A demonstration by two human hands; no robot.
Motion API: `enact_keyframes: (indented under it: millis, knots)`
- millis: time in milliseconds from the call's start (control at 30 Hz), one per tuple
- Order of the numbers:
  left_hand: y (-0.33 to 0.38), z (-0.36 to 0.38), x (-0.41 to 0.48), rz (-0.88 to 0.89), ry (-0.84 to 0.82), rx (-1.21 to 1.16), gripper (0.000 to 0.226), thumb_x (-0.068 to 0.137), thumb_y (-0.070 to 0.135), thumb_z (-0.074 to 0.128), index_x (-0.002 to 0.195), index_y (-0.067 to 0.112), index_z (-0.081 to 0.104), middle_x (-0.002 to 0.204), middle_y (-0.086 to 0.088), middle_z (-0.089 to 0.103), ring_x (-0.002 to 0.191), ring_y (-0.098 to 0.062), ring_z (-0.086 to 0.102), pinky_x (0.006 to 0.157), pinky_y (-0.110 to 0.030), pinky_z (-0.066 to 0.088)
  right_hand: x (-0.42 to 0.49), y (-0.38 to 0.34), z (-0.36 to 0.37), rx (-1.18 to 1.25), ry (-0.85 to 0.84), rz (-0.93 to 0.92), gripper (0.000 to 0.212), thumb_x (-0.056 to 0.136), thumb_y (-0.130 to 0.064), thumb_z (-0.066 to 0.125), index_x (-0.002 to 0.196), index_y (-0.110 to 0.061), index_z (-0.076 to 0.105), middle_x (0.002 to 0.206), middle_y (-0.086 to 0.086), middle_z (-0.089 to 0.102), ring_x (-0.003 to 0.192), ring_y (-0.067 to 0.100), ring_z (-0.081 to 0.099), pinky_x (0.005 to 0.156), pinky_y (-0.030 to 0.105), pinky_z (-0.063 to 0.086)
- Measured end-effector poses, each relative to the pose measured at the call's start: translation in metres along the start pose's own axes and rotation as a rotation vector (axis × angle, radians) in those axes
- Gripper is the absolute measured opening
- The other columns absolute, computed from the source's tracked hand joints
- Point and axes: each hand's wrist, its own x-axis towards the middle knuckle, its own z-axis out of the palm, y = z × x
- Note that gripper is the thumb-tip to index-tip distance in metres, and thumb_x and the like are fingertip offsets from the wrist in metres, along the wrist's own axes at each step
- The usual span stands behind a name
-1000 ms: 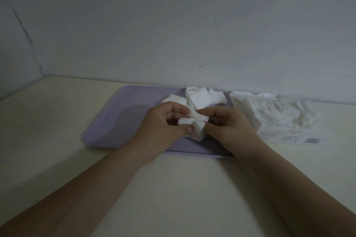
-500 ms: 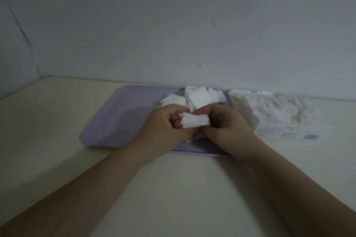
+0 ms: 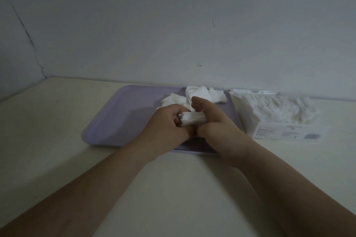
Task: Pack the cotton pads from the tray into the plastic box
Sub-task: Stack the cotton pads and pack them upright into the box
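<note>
White cotton pads [image 3: 198, 93] heap at the far right of the lilac tray [image 3: 123, 117]; the clear plastic box [image 3: 285, 132] alongside is stuffed with more.

Legible text: none can be made out.

Item 1: a pale printed label [image 3: 287, 133] is noted on the near face of the plastic box [image 3: 246, 119], which stands on the table [image 3: 57, 121] just right of the tray [image 3: 119, 117]. Several lines of small dark print are carried across its left and middle parts, too blurred to be read.

Item 2: a square dark patch [image 3: 312, 136], like a scan code, is set at the label's right end. Its pattern cannot be resolved.
</note>
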Motion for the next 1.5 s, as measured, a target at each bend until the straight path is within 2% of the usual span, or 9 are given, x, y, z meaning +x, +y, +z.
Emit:
enact_keyframes:
  millis: [100, 200, 433, 600, 833, 933, 1200, 1367, 1500]
  knots:
    - [-0.004, -0.001, 0.002, 0.015, 0.014, -0.015, 0.021, 0.076, 0.018, 0.076, 0.096, 0.016, 0.072, 0.083, -0.015, 0.076, 0.081, -0.038, 0.073, 0.081, -0.054, 0.058, -0.003, -0.004, -0.003, -0.074, 0.017, -0.072, 0.075, 0.073, 0.008, 0.054, 0.138, -0.027, 0.053, 0.126, -0.005, 0.062, 0.111, 0.009, 0.065, 0.095, 0.026, 0.056]
    - [-0.005, -0.002, 0.001, 0.004, 0.036, -0.044, 0.020, 0.076, 0.017, 0.066, 0.095, 0.018, 0.072, 0.074, -0.014, 0.072, 0.063, -0.027, 0.061, 0.063, -0.040, 0.051, -0.008, -0.010, -0.010, -0.456, 0.068, -0.264, 0.053, 0.087, 0.006, 0.056, 0.134, -0.019, 0.063, 0.105, -0.007, 0.070, 0.088, -0.012, 0.063, 0.083, 0.002, 0.043]
    - [-0.009, -0.037, 0.022, -0.037, 0.413, 0.090, 0.017, 0.087, 0.013, 0.065, 0.100, 0.024, 0.067, 0.082, 0.001, 0.068, 0.074, -0.016, 0.061, 0.064, -0.025, 0.048, -0.003, 0.003, -0.013, -0.670, 0.140, -0.424, 0.045, 0.093, -0.004, 0.060, 0.138, -0.009, 0.061, 0.117, 0.003, 0.061, 0.094, 0.006, 0.053, 0.084, -0.003, 0.033]
    - [-0.026, -0.043, 0.027, -0.120, 0.211, 0.370, 0.057, 0.083, 0.045, 0.073, 0.134, 0.023, 0.058, 0.111, 0.005, 0.066, 0.102, -0.021, 0.067, 0.096, -0.038, 0.054, -0.002, 0.006, -0.007, -0.690, 0.176, -0.392, 0.045, 0.093, -0.008, 0.064, 0.138, -0.010, 0.060, 0.117, 0.004, 0.066, 0.100, 0.019, 0.061, 0.086, 0.007, 0.033]
    - [-0.025, -0.044, 0.027, -0.130, 0.164, 0.311, 0.033, 0.079, 0.031, 0.083, 0.106, 0.027, 0.065, 0.081, 0.018, 0.067, 0.082, -0.013, 0.066, 0.079, -0.028, 0.052, -0.004, 0.001, -0.013, -0.549, 0.388, -0.208, 0.047, 0.093, -0.016, 0.063, 0.139, -0.019, 0.060, 0.106, -0.002, 0.070, 0.106, 0.016, 0.064, 0.082, 0.008, 0.034]
    - [-0.020, -0.046, 0.021, -0.125, 0.070, 0.279, 0.020, 0.081, 0.020, 0.083, 0.077, 0.026, 0.064, 0.063, 0.023, 0.063, 0.060, 0.007, 0.057, 0.056, -0.010, 0.040, -0.005, -0.001, -0.015, -0.523, 0.402, -0.156, 0.046, 0.092, -0.016, 0.065, 0.137, -0.021, 0.061, 0.086, -0.019, 0.061, 0.078, 0.000, 0.059, 0.068, 0.006, 0.038]
    - [-0.008, -0.051, 0.014, -0.043, -0.025, -0.128, 0.026, 0.081, -0.005, 0.080, 0.086, 0.012, 0.062, 0.062, 0.014, 0.064, 0.055, -0.001, 0.054, 0.052, -0.009, 0.040, -0.005, 0.000, -0.018, -0.404, 0.410, -0.124, 0.047, 0.084, -0.019, 0.078, 0.129, -0.024, 0.065, 0.091, -0.013, 0.068, 0.092, 0.009, 0.067, 0.084, 0.018, 0.049]
    - [-0.011, -0.034, 0.007, 0.010, -0.224, -0.119, 0.019, 0.082, -0.002, 0.081, 0.098, 0.005, 0.074, 0.096, -0.014, 0.078, 0.089, -0.020, 0.073, 0.087, -0.036, 0.059, -0.001, 0.004, -0.020, -0.325, 0.307, -0.125, 0.040, 0.081, -0.004, 0.077, 0.118, -0.018, 0.072, 0.095, -0.011, 0.076, 0.083, -0.006, 0.070, 0.079, 0.011, 0.054]
    - [-0.015, -0.031, 0.007, 0.005, -0.167, -0.125, 0.025, 0.076, 0.013, 0.085, 0.099, 0.013, 0.077, 0.106, -0.021, 0.077, 0.096, -0.024, 0.070, 0.104, -0.057, 0.053, -0.001, 0.009, -0.022, -0.246, 0.192, -0.145, 0.035, 0.084, 0.005, 0.073, 0.114, -0.014, 0.073, 0.097, -0.007, 0.079, 0.084, -0.006, 0.072, 0.076, 0.009, 0.052]
